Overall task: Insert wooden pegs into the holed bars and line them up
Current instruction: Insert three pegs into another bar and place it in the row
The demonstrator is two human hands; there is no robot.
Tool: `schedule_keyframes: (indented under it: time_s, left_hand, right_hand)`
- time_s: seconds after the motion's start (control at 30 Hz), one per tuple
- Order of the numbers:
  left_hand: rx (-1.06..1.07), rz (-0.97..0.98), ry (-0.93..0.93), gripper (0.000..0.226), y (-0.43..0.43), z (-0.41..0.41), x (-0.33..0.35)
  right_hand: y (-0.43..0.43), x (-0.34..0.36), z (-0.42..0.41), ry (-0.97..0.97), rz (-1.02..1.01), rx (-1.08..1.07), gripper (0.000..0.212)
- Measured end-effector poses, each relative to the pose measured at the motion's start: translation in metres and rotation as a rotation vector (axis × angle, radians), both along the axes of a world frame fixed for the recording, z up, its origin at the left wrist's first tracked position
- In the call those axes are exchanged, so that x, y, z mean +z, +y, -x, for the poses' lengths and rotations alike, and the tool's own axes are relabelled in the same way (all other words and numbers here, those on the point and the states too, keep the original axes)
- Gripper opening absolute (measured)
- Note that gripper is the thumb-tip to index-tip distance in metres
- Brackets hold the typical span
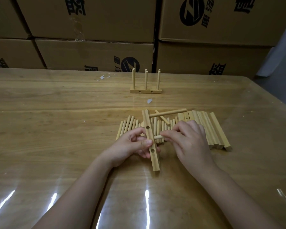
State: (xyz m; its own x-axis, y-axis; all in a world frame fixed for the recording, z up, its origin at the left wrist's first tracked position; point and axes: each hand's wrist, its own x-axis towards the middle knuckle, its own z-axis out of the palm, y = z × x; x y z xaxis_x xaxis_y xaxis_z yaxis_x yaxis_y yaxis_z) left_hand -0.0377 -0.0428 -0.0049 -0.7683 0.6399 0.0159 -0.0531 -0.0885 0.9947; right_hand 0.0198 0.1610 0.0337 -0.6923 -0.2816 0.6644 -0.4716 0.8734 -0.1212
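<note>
Nearest you: your left hand (pixel 135 144) grips the holed bar (pixel 154 160) around its middle, thumb on the top face and fingers curled behind, holding the bar clear of the table (pixel 56 113) with its length pointing away from you. Your right hand (pixel 190 139) pinches a peg (pixel 157 137) between fingertips and thumb. The peg's free end meets the bar's right side, about midway along; how deep it sits cannot be told. A second peg (pixel 168 113) is already seated near the bar's far end and sticks out to the right. Judgement: the parts are light, stiff, dry wood and not fragile. The round peg may roll or twist, so pinch it close to the entering end and brace the bar right beside the hole; a skewed peg will likely jam. Just behind the hands lie the loose pegs (pixel 127 126), side by side. The spare bars (pixel 211 128) are packed together on their right. Further back stand the finished bars (pixel 145 91) with pegs upright. Containers: the cardboard boxes (pixel 92 52) stacked behind the table are shut, contents unseen.
</note>
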Motion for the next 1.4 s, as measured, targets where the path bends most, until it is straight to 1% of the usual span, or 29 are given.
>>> schedule_keyframes:
  time_s: [0.1, 0.23, 0.4, 0.53, 0.73, 0.93, 1.07, 1.2, 1.3, 1.4]
  left_hand:
    - [-0.009, 0.002, 0.002, 0.04, -0.001, -0.001, 0.001]
    - [-0.005, 0.004, 0.002, 0.034, -0.001, -0.001, 0.001]
    - [0.002, 0.009, 0.0, 0.038, 0.0, -0.002, 0.002]
    - [0.0, 0.009, 0.007, 0.03, 0.0, -0.001, 0.001]
    - [-0.007, -0.002, 0.0, 0.03, 0.0, -0.001, 0.0]
    - [-0.008, 0.018, 0.005, 0.022, -0.001, -0.001, -0.001]
    - [-0.014, 0.034, 0.008, 0.027, 0.0, -0.002, 0.0]
    - [-0.004, 0.042, -0.008, 0.039, 0.0, -0.002, 0.001]
    - [-0.011, 0.042, -0.002, 0.036, -0.001, -0.003, 0.003]
    - [-0.002, 0.047, -0.005, 0.047, 0.0, -0.004, 0.003]
  right_hand:
    - [-0.002, 0.0, -0.001, 0.035, -0.02, -0.014, 0.02]
    - [-0.004, -0.001, -0.002, 0.052, -0.014, -0.024, 0.019]
    - [-0.005, -0.003, -0.003, 0.047, 0.001, -0.029, 0.018]
    - [-0.007, -0.003, -0.003, 0.037, 0.017, -0.026, 0.017]
    - [-0.008, -0.003, -0.003, 0.015, 0.029, -0.021, 0.02]
    - [-0.007, -0.004, -0.003, 0.009, 0.006, -0.022, 0.02]
    - [-0.008, -0.004, -0.003, -0.006, -0.011, -0.041, 0.021]
    - [-0.009, -0.005, -0.005, -0.047, -0.005, -0.064, 0.022]
    - [-0.011, -0.004, -0.006, -0.101, 0.013, -0.081, 0.021]
    - [-0.011, -0.003, -0.007, -0.133, 0.026, -0.085, 0.018]
